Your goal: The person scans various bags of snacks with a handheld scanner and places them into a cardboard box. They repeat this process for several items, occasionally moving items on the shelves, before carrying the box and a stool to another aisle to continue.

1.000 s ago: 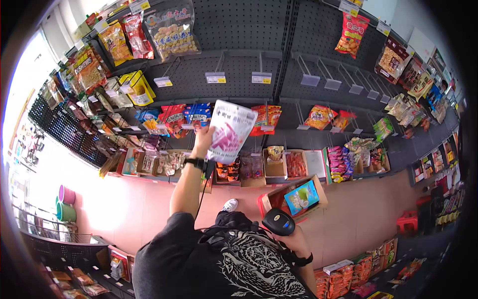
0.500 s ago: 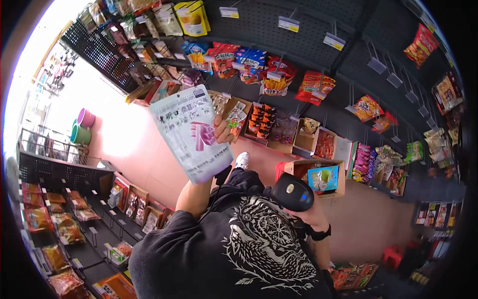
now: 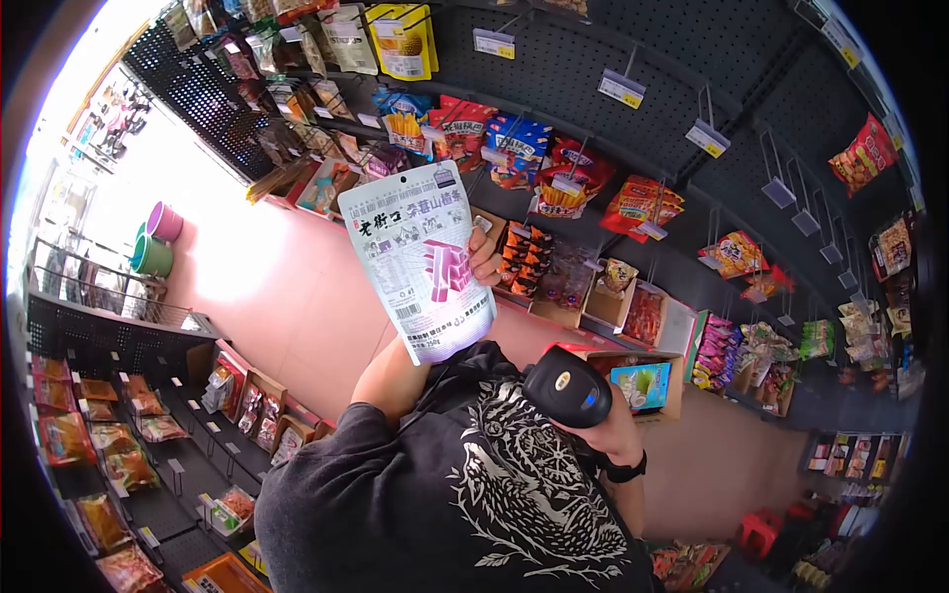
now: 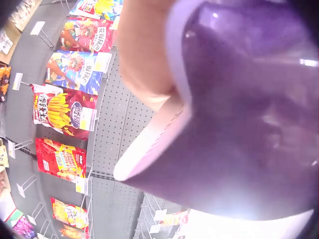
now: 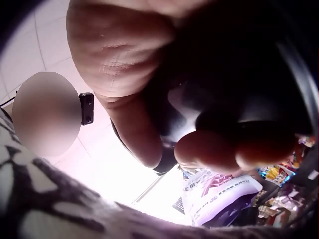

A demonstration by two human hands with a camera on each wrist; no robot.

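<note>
In the head view my left hand [image 3: 484, 259] grips a white and purple snack pouch [image 3: 407, 242] by its right edge, fingers over the printed front. Held up before my chest, the pouch is slightly tilted, its hang hole at the top. The left wrist view shows its shiny purple side [image 4: 249, 129] close to the camera. At the chest my right hand [image 3: 611, 427] holds a black barcode scanner [image 3: 565, 385], fingers curled round it in the right wrist view. A small blue light shows on the scanner head. The pouch and scanner are apart.
Snack bags [image 3: 514, 148] hang on hooks along a dark pegboard rack [image 3: 672, 59]. Beneath them stand open boxes of small packets. A carton [image 3: 674, 390] with a blue pouch [image 3: 641, 383] is right of the scanner. Low shelves with packets [image 3: 129, 465] curve along the left.
The pouch has come from in front of the rack down toward my chest, its printed front now squarely in view. The head view has turned left. My right hand keeps the scanner at the chest.
</note>
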